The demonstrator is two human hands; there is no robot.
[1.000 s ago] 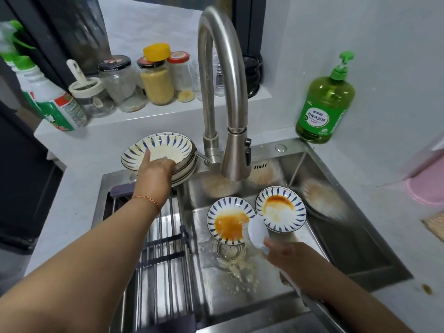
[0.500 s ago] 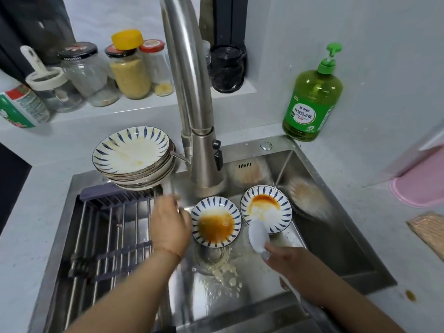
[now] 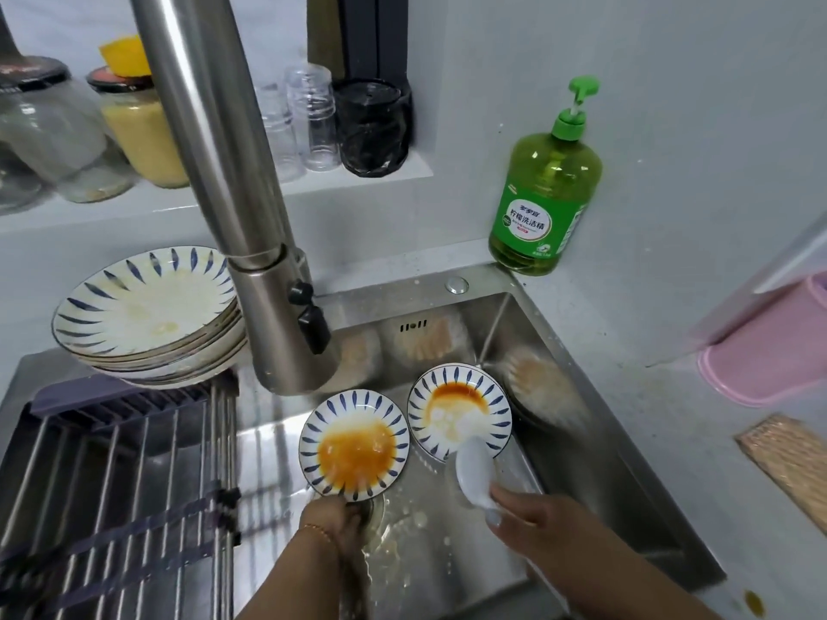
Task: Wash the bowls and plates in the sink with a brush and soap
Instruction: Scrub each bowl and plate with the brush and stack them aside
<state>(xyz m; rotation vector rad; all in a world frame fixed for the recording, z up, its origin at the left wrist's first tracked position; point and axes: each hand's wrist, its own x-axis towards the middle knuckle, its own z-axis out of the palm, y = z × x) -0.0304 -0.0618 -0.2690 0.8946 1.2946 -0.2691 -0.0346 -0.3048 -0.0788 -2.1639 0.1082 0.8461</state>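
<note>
The square stainless-steel sink (image 3: 595,440) is filling the middle and lower frame, its near edge running off the bottom. The grey speckled table (image 3: 662,333) is wrapping round it, cut off at the right. The tall brushed-steel tap (image 3: 215,172) is rising out of the top edge, so its arch is not showing, and its spout is hanging over the sink's back wall. At lower left a steel-bar draining rack (image 3: 125,476) is lying across the sink, partly blurred.

At middle left a stack of white plates with blue dash rims (image 3: 143,315) is sitting on the sink's back corner, its right edge hidden behind the tap. A green pump bottle of dish soap (image 3: 543,203) is standing on the table at the sink's upper right corner.

Down in the basin, two small white bowls with blue dash rims are lying side by side, close together: the left sauce-stained bowl (image 3: 354,445) and the right sauce-stained bowl (image 3: 459,411).

The left hand (image 3: 333,521) is reaching under the left bowl's near rim; its fingers are hidden and blurred, so I cannot tell whether they are gripping. The right hand (image 3: 541,525) is holding a white brush head (image 3: 475,474) against the right bowl's near rim, fingers curled round its handle, which is out of sight.
</note>
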